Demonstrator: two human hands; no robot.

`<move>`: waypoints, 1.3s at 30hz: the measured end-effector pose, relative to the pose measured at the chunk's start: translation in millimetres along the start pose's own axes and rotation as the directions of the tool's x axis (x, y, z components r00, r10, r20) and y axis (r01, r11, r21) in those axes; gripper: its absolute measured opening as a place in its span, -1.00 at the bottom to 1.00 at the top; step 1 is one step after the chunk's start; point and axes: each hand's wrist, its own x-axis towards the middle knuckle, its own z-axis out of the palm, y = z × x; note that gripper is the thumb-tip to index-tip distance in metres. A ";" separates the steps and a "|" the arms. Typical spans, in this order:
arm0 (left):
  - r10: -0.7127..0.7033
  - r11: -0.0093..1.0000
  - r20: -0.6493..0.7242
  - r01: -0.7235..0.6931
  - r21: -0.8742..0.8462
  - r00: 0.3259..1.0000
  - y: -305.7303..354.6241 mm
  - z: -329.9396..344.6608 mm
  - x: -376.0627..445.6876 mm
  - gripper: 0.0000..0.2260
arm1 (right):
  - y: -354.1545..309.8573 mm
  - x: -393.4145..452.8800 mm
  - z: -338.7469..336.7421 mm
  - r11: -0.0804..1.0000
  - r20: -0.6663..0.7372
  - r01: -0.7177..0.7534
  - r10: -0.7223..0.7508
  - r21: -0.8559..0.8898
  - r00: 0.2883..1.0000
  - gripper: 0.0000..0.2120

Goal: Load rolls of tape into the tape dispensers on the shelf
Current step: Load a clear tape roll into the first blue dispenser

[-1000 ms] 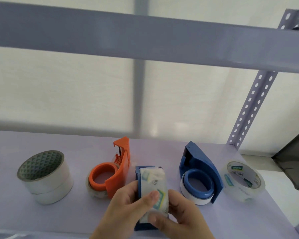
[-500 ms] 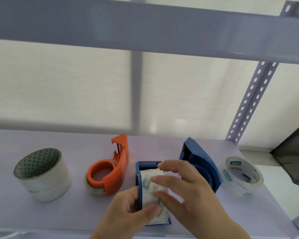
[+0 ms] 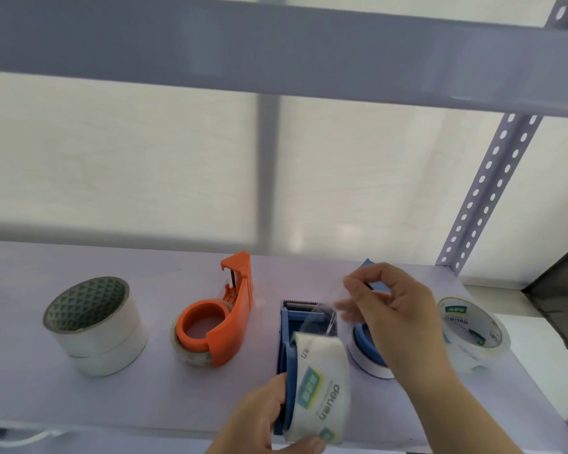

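Left hand (image 3: 259, 417) curled round a blue plastic tape dispenser (image 3: 287, 352) loaded with a clear printed tape roll (image 3: 322, 388), thumb under the roll at the lower edge, all held at the front edge of the pale lilac metal shelf (image 3: 30, 381). Right hand (image 3: 394, 309) raised just beyond and right of it, thumb and forefinger pinching the loose transparent tape end (image 3: 325, 317) drawn up from the roll above the serrated blade. Behind the right hand, mostly hidden, a second blue dispenser (image 3: 364, 345) on a white roll. Right of that hand, a clear printed roll (image 3: 473, 335) lying tilted. Left of the left hand, an orange plastic dispenser (image 3: 223, 319) seated on a clear roll; farther left, two stacked white rolls (image 3: 95, 326).
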 end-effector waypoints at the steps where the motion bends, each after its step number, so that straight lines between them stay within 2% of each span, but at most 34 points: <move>1: 0.002 0.999 -0.015 -0.002 -0.034 1.000 -0.9 -0.9 -1.1 -0.47 | 0.9 1.3 1.0 0.999 0.022 -0.047 0.046 0.027 0.999 -0.87; 3: 0.015 0.988 -0.015 -0.017 -0.151 1.000 0.1 -2.6 -5.3 -0.45 | 3.1 1.1 4.5 0.992 0.046 -0.101 0.098 0.069 0.994 -0.89; 5: 0.030 0.954 -0.022 -0.035 -0.298 0.999 3.3 -4.0 -7.2 -0.58 | 5.5 1.2 5.6 0.985 0.049 -0.140 0.136 0.105 0.990 -0.89; 7: 0.019 0.927 -0.062 -0.041 -0.373 0.998 5.5 -3.3 -6.2 -0.71 | 6.7 3.2 5.2 0.976 0.049 -0.173 0.168 0.133 0.985 -0.89; 15: 0.108 0.934 0.060 -0.081 -0.347 0.992 8.7 -12.2 -9.9 -0.66 | 14.6 24.5 -9.4 0.981 -0.062 -0.193 0.194 0.014 0.979 -0.87; 19: 0.088 0.912 0.128 -0.028 -0.408 0.988 3.6 -18.4 -10.4 -0.64 | 20.6 22.2 -15.2 0.962 0.060 -0.240 0.249 -0.128 0.967 -0.88; 23: 0.078 0.907 0.062 -0.044 -0.420 0.995 -0.6 -16.4 -6.4 -0.61 | 28.0 12.4 -19.2 0.917 0.189 -0.288 0.346 -0.277 0.919 -0.85; 28: 0.023 0.889 0.029 -0.007 -0.458 0.999 0.6 -11.6 -5.1 -0.39 | 28.7 6.0 -25.9 0.887 0.282 -0.217 0.348 -0.407 0.894 -0.83; 33: -0.006 0.882 0.031 0.020 -0.470 0.999 2.8 -13.0 -4.9 -0.56 | 26.9 4.3 -29.4 0.866 0.326 -0.104 0.293 -0.490 0.899 -0.85; 36: -0.010 0.890 0.054 0.033 -0.455 0.999 1.6 -14.2 -5.9 -0.40 | 28.6 4.2 -29.4 0.861 0.299 -0.060 0.239 -0.505 0.924 -0.86; 39: 0.011 0.891 0.064 0.020 -0.454 0.998 -0.8 -15.2 -6.3 -0.36 | 32.4 4.7 -27.2 0.843 0.273 -0.022 0.199 -0.538 0.941 -0.86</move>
